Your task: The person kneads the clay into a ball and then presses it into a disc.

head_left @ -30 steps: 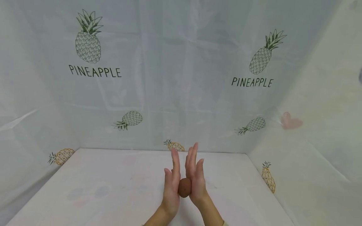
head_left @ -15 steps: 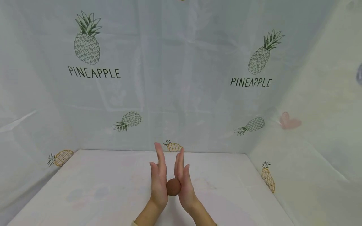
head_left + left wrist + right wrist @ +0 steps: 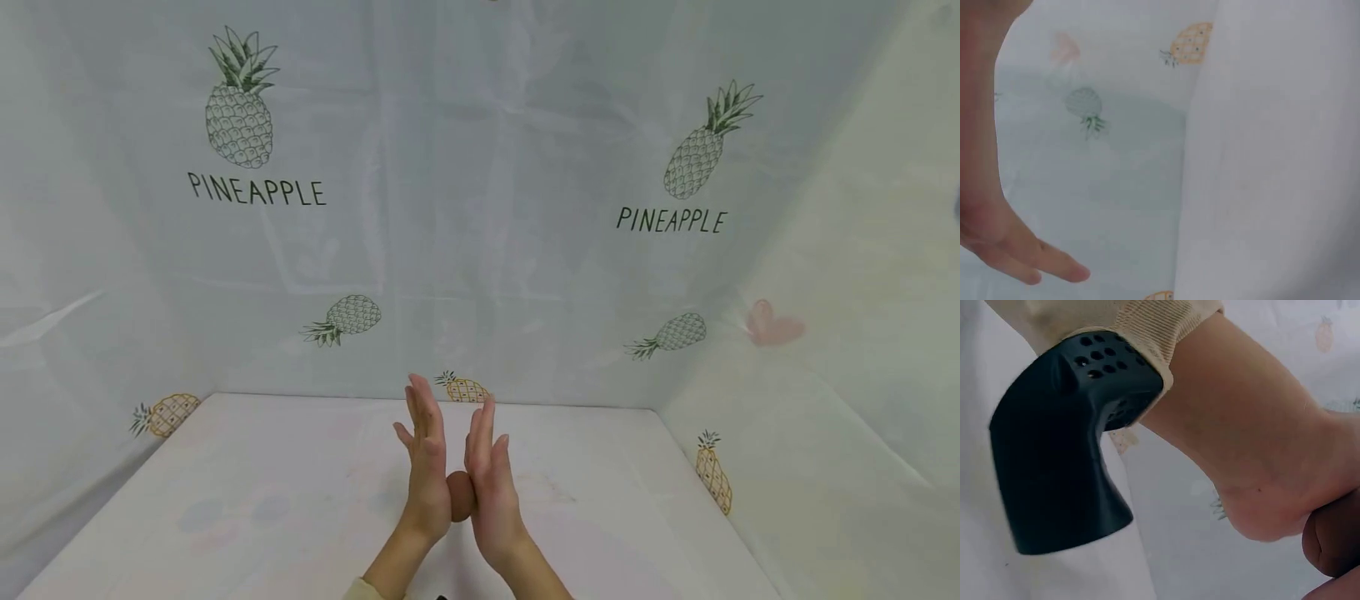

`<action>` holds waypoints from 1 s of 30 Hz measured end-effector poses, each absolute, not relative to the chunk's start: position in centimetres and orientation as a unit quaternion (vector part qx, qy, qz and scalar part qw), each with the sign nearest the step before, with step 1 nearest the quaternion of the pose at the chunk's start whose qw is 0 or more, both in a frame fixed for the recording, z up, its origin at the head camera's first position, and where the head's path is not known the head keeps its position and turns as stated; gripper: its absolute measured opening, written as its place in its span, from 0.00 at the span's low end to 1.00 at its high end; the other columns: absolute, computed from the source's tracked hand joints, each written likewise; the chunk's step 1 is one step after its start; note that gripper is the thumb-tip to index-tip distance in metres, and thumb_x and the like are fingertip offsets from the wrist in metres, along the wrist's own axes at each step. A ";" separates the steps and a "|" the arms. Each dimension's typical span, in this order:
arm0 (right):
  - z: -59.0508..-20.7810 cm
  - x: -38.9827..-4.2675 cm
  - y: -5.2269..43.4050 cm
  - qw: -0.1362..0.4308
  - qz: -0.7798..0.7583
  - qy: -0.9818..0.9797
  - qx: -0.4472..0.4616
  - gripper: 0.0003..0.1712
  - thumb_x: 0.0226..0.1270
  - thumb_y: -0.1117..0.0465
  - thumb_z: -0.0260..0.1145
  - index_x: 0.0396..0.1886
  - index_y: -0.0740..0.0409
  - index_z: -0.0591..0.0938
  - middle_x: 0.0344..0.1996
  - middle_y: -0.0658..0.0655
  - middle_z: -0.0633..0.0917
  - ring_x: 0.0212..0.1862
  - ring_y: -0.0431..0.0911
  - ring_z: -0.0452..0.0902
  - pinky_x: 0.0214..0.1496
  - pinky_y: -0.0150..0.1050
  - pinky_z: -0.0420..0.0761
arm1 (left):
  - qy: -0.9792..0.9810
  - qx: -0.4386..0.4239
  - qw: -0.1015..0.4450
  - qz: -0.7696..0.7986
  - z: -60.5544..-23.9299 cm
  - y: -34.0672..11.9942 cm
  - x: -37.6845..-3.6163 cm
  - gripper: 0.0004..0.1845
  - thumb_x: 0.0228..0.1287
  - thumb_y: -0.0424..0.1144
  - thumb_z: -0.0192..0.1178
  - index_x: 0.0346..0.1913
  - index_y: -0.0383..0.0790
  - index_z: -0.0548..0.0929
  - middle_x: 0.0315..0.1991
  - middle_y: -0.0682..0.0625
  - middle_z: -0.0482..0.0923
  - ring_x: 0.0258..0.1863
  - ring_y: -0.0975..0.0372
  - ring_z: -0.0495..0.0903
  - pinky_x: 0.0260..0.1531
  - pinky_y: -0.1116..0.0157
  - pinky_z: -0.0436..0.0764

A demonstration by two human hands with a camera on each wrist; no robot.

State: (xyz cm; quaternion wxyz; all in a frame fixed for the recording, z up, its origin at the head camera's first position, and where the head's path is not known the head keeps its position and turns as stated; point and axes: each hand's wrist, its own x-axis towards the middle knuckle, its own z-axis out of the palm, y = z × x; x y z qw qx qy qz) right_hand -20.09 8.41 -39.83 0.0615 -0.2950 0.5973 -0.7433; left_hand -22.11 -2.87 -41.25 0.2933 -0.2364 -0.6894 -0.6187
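A smooth brown ball, perhaps clay or dough (image 3: 461,497), sits between the two palms in the head view, above the white table. My left hand (image 3: 428,471) presses it from the left, fingers straight and pointing up and away, thumb apart. From the right my right hand (image 3: 491,492) presses it, its fingers straight too. Both palms hide the ball's sides. In the right wrist view the ball (image 3: 1335,540) shows at the lower right edge, touching the heel of a hand. Along the left edge of the left wrist view, a hand (image 3: 997,219) appears with extended fingers; no ball shows there.
A white table (image 3: 300,500) lies under the hands, with faint coloured marks. Pale pineapple-print sheeting (image 3: 480,208) hangs behind it and along both sides. A black wrist mount (image 3: 1066,450) sits at a cream sleeve cuff (image 3: 1154,337).
Both hands and the ball have shifted left over the second. In the last half second the left hand has turned, its thumb spreading outward, and the ball shows narrower between the palms.
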 end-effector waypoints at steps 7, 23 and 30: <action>-39.7 -20.8 9.3 0.041 -0.751 0.601 -0.270 0.34 0.79 0.30 0.12 0.82 0.20 0.24 0.84 0.41 0.23 0.84 0.53 0.13 0.75 0.70 0.13 | -0.657 -0.300 0.188 -0.666 -41.8 -1.5 -21.3 0.35 0.82 0.64 0.12 0.85 0.61 0.24 0.85 0.63 0.16 0.83 0.62 0.14 0.70 0.39 0.08; -40.9 -21.0 8.7 0.033 -0.707 0.644 -0.289 0.34 0.81 0.33 0.10 0.83 0.22 0.27 0.84 0.36 0.27 0.86 0.51 0.21 0.78 0.68 0.17 | -0.584 -0.273 0.139 -0.752 -39.1 -2.6 -19.4 0.34 0.79 0.64 0.07 0.85 0.69 0.27 0.85 0.72 0.21 0.83 0.69 0.19 0.75 0.41 0.15; -40.4 -19.7 7.7 0.037 -0.724 0.612 -0.315 0.33 0.83 0.36 0.10 0.84 0.24 0.25 0.84 0.37 0.27 0.86 0.52 0.20 0.81 0.65 0.21 | -0.600 -0.242 0.182 -0.740 -39.3 -3.0 -20.2 0.35 0.81 0.65 0.13 0.85 0.67 0.28 0.84 0.71 0.18 0.83 0.67 0.16 0.72 0.37 0.12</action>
